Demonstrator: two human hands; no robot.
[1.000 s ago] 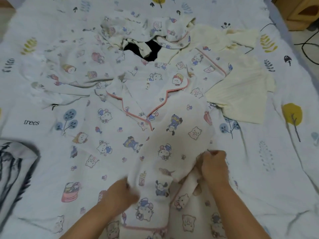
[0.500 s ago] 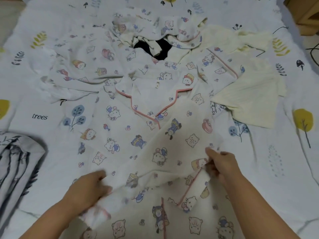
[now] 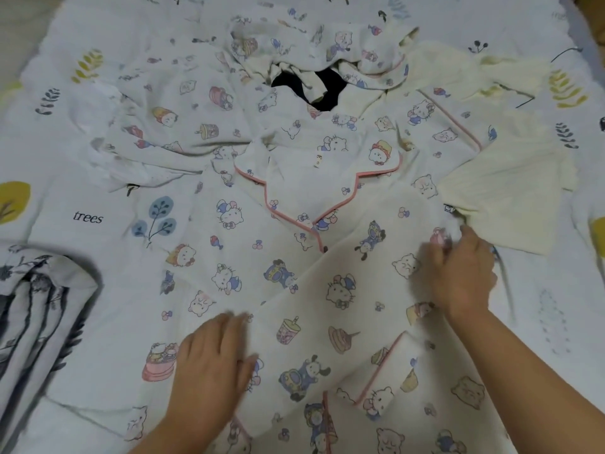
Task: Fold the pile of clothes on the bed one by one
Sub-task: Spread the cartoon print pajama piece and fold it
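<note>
We see the white cartoon-print pyjama top with pink piping (image 3: 248, 257) spread at the bed's near centre; our left hand (image 3: 209, 358) rests flat, fingers straight, on its folded panel; our right hand (image 3: 458, 276) pinches the panel's far edge beside a cream knitted garment (image 3: 510, 191); a folded grey-striped cloth (image 3: 36, 309) lies at the left edge of the leaf-print bedsheet (image 3: 550, 322).
</note>
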